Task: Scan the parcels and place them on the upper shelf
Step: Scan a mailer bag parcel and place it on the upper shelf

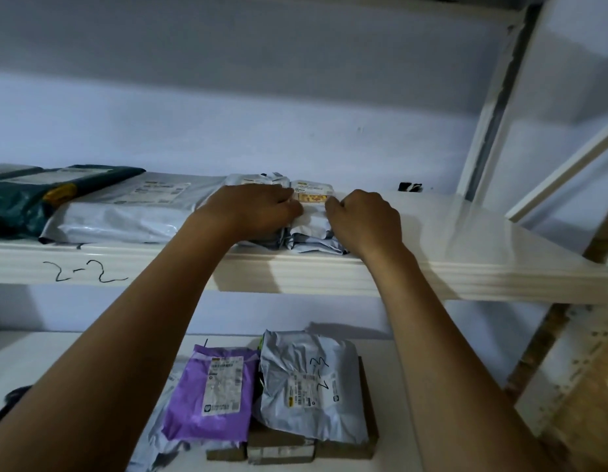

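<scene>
A small white plastic parcel [311, 219] with a yellow label lies on the upper shelf [329, 277], which is marked "2-2". My left hand [258, 209] grips its left side with curled fingers. My right hand [363, 219] grips its right side the same way. Another small grey parcel [251, 180] sits just behind my left hand. On the lower shelf [74, 356] lie a purple parcel [214, 393] and a grey parcel [309, 386] on top of brown cardboard boxes [285, 451].
A large white mailer [125, 212] and a dark green parcel [33, 195] fill the left of the upper shelf. A small black object [409, 187] sits at the back right. White shelf posts [489, 107] rise on the right, beside a rough brown wall [585, 403].
</scene>
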